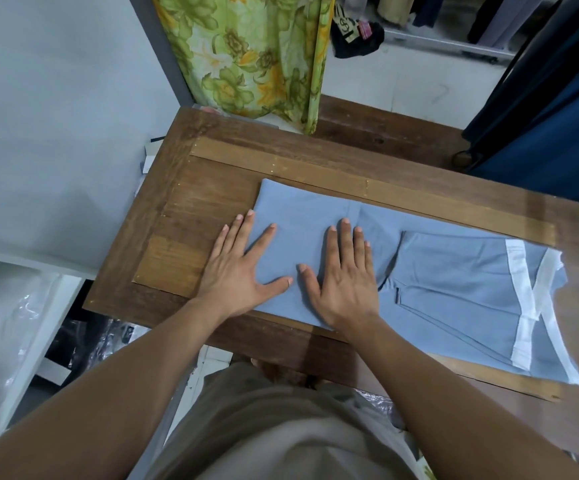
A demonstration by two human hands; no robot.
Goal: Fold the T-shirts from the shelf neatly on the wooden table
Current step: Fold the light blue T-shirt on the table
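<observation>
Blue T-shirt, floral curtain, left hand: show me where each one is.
blue T-shirt (454, 289), head view, on its folded right panel.
floral curtain (246, 57), head view, middle of the hanging cloth.
left hand (236, 271), head view, back of the hand.

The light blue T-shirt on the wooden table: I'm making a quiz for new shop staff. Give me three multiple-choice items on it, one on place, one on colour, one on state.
1. Where does the light blue T-shirt lie?
A. on the brown wooden table
B. on a shelf
C. on the floor

2. What colour are the trim bands at the shirt's right end?
A. red
B. white
C. black

3. How do the left hand and the right hand lie?
A. palms down, pressing the shirt with straight fingers
B. pinching a sleeve
C. raised above the table

Answers:
1 A, the shirt is spread across the tabletop.
2 B, the bands are plainly white against the blue.
3 A, both hands lie flat on the cloth and grip nothing.
</observation>
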